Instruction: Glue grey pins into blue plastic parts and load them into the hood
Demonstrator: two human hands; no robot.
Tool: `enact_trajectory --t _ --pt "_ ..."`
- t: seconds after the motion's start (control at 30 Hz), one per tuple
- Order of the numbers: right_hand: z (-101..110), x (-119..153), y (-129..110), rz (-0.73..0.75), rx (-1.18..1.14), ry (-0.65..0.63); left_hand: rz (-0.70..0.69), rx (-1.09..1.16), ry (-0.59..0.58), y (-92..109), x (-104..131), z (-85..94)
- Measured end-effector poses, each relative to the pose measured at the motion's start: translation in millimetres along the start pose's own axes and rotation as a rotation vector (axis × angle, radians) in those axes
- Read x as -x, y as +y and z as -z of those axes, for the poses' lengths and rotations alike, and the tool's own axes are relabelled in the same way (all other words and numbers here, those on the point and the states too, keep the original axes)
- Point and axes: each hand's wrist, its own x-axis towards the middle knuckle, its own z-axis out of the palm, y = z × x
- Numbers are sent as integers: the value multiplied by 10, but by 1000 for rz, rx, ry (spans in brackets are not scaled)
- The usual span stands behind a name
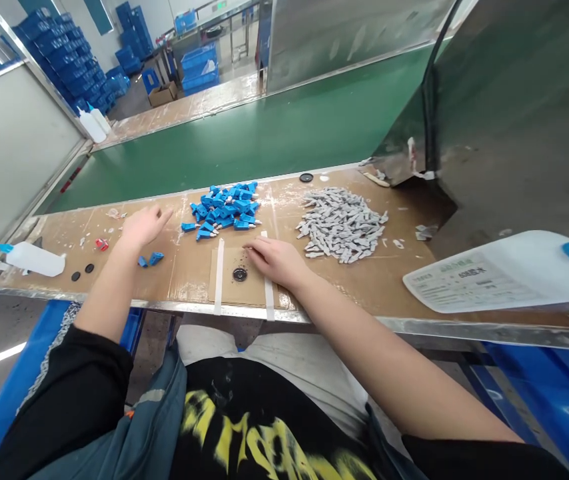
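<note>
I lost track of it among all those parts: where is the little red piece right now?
In the head view, the red piece lies on the left, above two black discs.

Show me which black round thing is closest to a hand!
It's the black disc between the white tape strips, near the right hand. The other black discs lie farther from any hand.

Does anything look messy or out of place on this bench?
Dark crumbs look spilled around the small round black dish. A lone small red piece sits away from the pile of blue plastic pieces.
</note>
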Motion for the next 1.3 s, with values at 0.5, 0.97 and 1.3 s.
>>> enact_trajectory --t 0.5,0.97,1.3 --pt "520 -27 216 -306 344 118 113 1165 56 -150 592 -500" --pt "690 -371 557 -412 520 -164 -165 2139 -630 1463 91 -696" --pt "805 -159 671 -366 319 -144 -288 1996 -503 1588 143 -927"
